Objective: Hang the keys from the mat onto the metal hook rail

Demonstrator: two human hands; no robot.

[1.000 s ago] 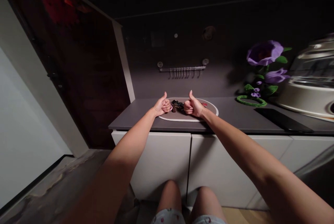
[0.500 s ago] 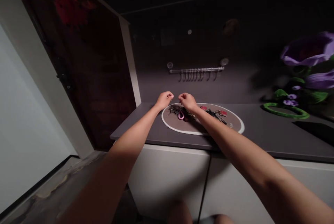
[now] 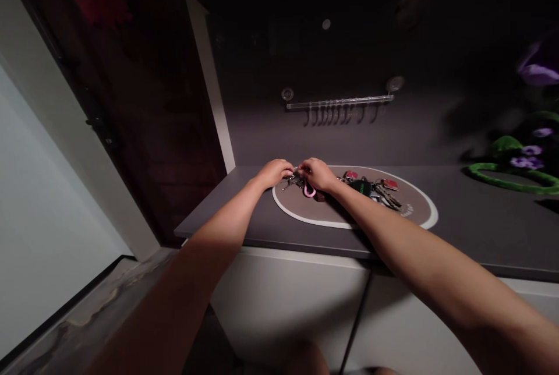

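My left hand (image 3: 276, 173) and my right hand (image 3: 318, 174) meet over the left part of an oval mat, fingers bent and closed at a bunch of keys (image 3: 290, 181). The fingertips touch the upper part of the bunch; the exact grip is hard to make out in the dim light. A pink strap loop (image 3: 310, 190) hangs out of the bunch below my right hand, beside a small dark reddish piece (image 3: 320, 196). Farther right on the mat lie a black fob with green marks (image 3: 362, 188), a braided cord (image 3: 388, 196) and red tags (image 3: 390, 184).
The brown mat (image 3: 301, 209) with its white rim rests on a grey counter (image 3: 218, 206). A clear rail with several hooks (image 3: 340, 103) is fixed to the wall behind. Purple flowers with a green ring base (image 3: 484, 174) stand at right; a dark door (image 3: 152, 119) is at left.
Both hands have come down from above the mat to the bunch of keys. The view has tilted downward and moved closer, showing more of the fob and cord.
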